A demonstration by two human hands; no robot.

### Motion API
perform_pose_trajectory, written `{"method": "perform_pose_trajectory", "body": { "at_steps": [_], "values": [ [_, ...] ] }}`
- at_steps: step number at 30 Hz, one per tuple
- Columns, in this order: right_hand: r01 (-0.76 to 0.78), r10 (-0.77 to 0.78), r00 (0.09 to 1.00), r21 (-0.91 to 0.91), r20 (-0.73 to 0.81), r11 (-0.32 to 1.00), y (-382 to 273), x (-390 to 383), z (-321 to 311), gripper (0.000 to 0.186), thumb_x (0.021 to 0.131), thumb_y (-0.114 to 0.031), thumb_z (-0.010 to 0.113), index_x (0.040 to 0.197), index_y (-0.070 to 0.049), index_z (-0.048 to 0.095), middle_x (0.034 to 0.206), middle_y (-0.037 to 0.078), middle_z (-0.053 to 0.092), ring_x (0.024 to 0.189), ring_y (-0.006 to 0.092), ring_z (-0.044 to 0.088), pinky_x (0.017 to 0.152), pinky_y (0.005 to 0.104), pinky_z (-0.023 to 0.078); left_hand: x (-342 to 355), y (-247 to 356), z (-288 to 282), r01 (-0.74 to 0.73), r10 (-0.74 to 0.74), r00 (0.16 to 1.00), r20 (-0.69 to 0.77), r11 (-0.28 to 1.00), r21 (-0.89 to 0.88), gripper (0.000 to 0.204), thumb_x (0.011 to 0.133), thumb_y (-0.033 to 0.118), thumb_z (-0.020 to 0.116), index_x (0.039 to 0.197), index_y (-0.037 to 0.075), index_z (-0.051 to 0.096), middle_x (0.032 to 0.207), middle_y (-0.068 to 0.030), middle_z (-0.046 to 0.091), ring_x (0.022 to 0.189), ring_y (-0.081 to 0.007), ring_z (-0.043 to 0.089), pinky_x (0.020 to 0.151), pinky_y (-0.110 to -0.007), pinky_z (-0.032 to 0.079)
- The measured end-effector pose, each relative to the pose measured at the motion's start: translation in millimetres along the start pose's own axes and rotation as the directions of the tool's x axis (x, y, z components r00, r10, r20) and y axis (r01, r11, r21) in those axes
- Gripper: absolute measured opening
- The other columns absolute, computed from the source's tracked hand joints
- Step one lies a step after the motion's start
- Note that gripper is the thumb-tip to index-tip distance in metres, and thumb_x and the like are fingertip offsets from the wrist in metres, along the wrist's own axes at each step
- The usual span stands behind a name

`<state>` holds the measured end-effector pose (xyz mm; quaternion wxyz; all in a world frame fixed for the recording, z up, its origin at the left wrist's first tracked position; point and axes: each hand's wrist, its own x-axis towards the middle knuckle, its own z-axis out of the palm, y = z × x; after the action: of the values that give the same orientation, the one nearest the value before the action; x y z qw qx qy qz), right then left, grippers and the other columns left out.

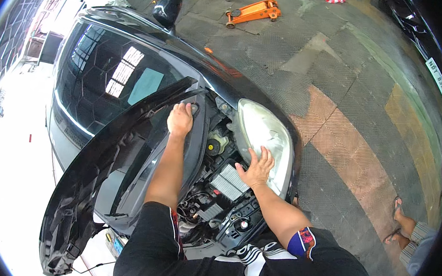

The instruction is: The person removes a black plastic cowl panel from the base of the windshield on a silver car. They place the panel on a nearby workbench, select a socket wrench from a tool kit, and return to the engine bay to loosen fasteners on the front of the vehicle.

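Ahead of me is a black car with its hood raised and the engine bay exposed. My left hand is closed near the hood's hinge corner, at the dark plastic cowl panel below the windshield; its curled fingers hide what they grip. My right hand has its fingers spread over the inner edge of the cloudy headlight, and whether it presses on the lens I cannot tell. Between my arms sit a ribbed silver-grey box and a reservoir with a black and yellow cap.
An orange floor jack stands on the patterned mat floor beyond the car. Another dark car is at the far right. A person's sandalled feet show at the right. The side mirror juts out.
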<state>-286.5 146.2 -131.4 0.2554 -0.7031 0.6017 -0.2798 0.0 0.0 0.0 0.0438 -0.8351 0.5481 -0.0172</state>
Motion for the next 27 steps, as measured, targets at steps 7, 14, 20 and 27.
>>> {"method": "perform_pose_trajectory", "body": {
  "at_steps": [7,14,20,27],
  "values": [
    [0.010,-0.009,1.000,0.017,-0.027,1.000,3,-9,3,0.075,0.075,-0.053,0.073,0.137,-0.018,0.049,0.146,0.022,0.027,0.139,0.0419,0.019,0.112,0.0612,0.015,-12,-14,26,0.095,-0.094,0.995,-0.044,0.995,0.021,0.066,0.105,0.047,0.031,0.082,0.003,0.074,0.083,-0.0261,0.070,0.082,-0.0430,0.070,0.079,-0.051,0.055],
    [0.054,-0.055,0.996,-0.018,-0.068,0.998,4,-3,12,0.076,0.075,-0.056,0.072,0.137,-0.018,0.049,0.145,0.023,0.028,0.138,0.0425,0.020,0.111,0.0619,0.016,-10,-15,33,0.060,-0.067,0.981,-0.180,0.997,-0.041,0.069,0.105,0.047,0.030,0.080,0.001,0.074,0.076,-0.0262,0.069,0.074,-0.0434,0.069,0.073,-0.051,0.054],
    [0.048,-0.049,0.999,-0.025,-0.020,0.999,-1,-6,6,0.077,0.075,-0.054,0.073,0.138,-0.016,0.047,0.146,0.024,0.026,0.139,0.0424,0.019,0.112,0.0610,0.015,-8,-28,19,0.128,-0.131,0.991,-0.035,0.989,-0.076,0.075,0.103,0.056,0.030,0.084,-0.002,0.073,0.089,-0.0300,0.069,0.090,-0.0459,0.069,0.082,-0.053,0.054],
    [0.041,-0.043,0.998,-0.044,-0.042,0.998,3,-5,5,0.081,0.075,-0.059,0.072,0.140,-0.017,0.046,0.147,0.024,0.027,0.140,0.0415,0.019,0.112,0.0617,0.015,-74,10,-48,-0.002,0.010,0.997,0.076,0.994,-0.110,0.071,0.097,0.062,0.043,0.089,-0.002,0.071,0.089,-0.0315,0.068,0.089,-0.0473,0.067,0.082,-0.055,0.052]
  ]
}}
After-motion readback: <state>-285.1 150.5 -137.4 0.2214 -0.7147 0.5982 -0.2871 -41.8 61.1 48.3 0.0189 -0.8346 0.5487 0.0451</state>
